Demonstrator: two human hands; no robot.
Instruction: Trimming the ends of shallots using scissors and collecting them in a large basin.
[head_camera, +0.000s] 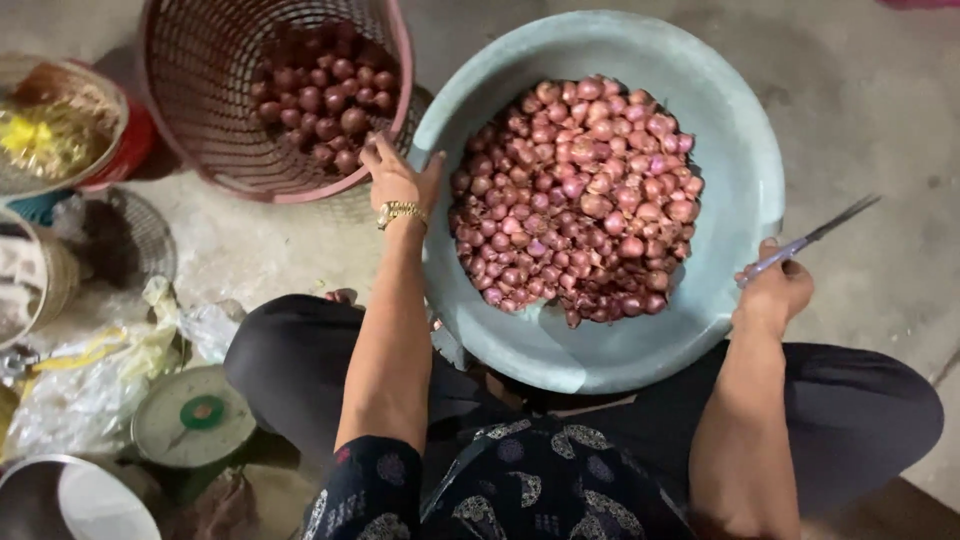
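Shallots (575, 195) fill the basin (740, 150), small, firm, papery-slick; best pinched singly. Left hand (398, 180), fingers spread, rests on the rim; right hand (775, 290) clenches a knife (815, 238).

Bare grey concrete floor (880, 90), dim warm light, crumpled plastic bags (90, 380) at the left edge.

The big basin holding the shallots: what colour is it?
Pale blue-green basin, clearest in the head view.

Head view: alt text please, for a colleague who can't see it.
Seen from above, a seated person's left hand rests on the rim of a blue basin of peeled shallots; the right hand holds a knife. A pink basket of unpeeled shallots stands alongside.
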